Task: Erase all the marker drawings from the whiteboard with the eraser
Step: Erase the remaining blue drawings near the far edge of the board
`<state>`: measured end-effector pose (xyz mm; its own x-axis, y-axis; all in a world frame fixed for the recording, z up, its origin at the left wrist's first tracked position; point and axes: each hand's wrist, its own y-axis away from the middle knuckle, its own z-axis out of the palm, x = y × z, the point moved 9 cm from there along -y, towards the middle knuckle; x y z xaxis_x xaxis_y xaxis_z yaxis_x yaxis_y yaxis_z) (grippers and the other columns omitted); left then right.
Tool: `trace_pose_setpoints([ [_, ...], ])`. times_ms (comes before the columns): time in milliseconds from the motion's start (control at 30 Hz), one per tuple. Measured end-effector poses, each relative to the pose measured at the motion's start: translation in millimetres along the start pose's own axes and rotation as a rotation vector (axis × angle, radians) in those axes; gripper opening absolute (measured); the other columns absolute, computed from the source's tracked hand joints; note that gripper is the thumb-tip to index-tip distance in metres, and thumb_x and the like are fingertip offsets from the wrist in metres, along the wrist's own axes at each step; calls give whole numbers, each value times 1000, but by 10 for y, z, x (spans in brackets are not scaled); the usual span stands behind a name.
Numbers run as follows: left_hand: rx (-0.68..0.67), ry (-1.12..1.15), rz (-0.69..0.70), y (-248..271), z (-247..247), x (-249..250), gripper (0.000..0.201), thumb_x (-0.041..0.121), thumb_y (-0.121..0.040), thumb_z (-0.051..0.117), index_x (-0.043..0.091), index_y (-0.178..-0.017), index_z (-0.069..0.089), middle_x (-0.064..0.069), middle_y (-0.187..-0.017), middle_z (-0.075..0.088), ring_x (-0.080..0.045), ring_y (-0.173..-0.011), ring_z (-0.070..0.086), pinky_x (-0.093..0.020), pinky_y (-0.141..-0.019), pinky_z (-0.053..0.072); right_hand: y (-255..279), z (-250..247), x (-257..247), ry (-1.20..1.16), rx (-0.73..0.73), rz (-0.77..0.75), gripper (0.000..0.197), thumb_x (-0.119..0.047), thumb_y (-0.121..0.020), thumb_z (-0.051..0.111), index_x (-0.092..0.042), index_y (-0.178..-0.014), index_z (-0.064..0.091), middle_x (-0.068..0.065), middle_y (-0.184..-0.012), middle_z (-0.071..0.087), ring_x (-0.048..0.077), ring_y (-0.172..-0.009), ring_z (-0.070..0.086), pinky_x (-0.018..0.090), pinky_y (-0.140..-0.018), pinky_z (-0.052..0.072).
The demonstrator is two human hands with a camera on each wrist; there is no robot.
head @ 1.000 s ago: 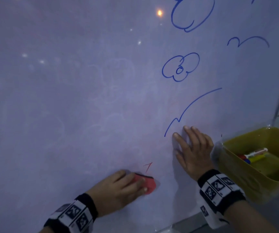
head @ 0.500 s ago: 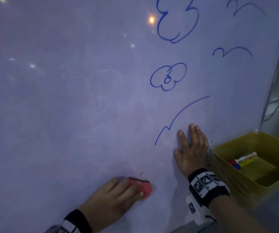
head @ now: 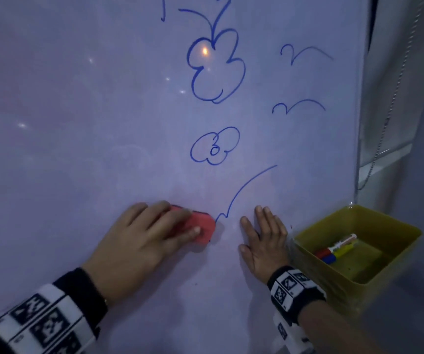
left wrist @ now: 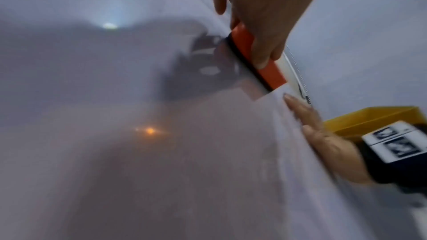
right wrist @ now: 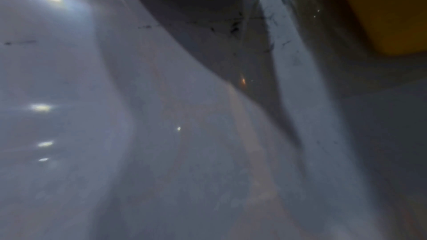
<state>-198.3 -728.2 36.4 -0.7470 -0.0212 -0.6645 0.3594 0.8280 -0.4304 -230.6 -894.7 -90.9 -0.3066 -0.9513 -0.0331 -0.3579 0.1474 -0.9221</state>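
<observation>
The whiteboard [head: 78,149] bears blue marker drawings: a large flower [head: 216,67], a small flower [head: 214,146], two bird shapes [head: 297,106] and a long curved line [head: 246,190]. My left hand [head: 165,221] grips a red eraser [head: 203,229] and presses it flat on the board, its right end touching the squiggle at the curved line's lower tip. In the left wrist view the eraser [left wrist: 256,57] shows a black felt edge against the board. My right hand [head: 263,233] lies flat on the board just right of the eraser, fingers straight and holding nothing.
A yellow bin [head: 395,254] hangs at the board's lower right edge, close to my right wrist, and holds markers [head: 336,249]. A bead chain [head: 384,118] hangs beside the board's right edge. The board's left half shows only faint ghost traces.
My left hand has slid the eraser up and to the right, over the small red mark, which no longer shows. The right hand stays flat in the same place.
</observation>
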Motion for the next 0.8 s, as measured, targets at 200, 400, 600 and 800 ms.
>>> trace_pose_setpoints([
  [200, -135, -27, 251, -192, 129, 339, 32, 15, -84, 39, 23, -94, 68, -2, -93, 65, -25, -86, 54, -35, -76, 34, 18, 7, 16, 0, -23, 14, 54, -41, -100, 9, -23, -150, -2, 6, -157, -9, 22, -144, -3, 40, -112, 7],
  [400, -59, -67, 168, -478, 126, 330, 25, 14, -81, 46, 20, -84, 70, -7, -91, 53, -25, -78, 44, -34, -69, 33, 20, 14, 15, -1, -44, 9, 54, -41, -100, 10, -23, -150, -2, 7, -157, -9, 23, -144, -3, 41, -112, 7],
  [600, -180, 25, 225, -113, 289, 465, 31, 19, -91, 40, 28, -86, 69, 3, -84, 61, -21, -75, 53, -32, -70, 34, 4, 33, 37, 15, -52, -15, 55, -41, -100, 9, -23, -150, -3, 7, -156, -10, 23, -144, -5, 39, -114, 2],
  [800, -28, 56, 16, -116, 189, 371, 35, 15, -93, 37, 22, -92, 72, -3, -91, 66, -24, -82, 47, -35, -73, 35, 40, 10, 27, 0, -22, -39, 55, -41, -100, 12, -22, -150, -1, 6, -156, -10, 22, -144, -5, 40, -114, 3],
])
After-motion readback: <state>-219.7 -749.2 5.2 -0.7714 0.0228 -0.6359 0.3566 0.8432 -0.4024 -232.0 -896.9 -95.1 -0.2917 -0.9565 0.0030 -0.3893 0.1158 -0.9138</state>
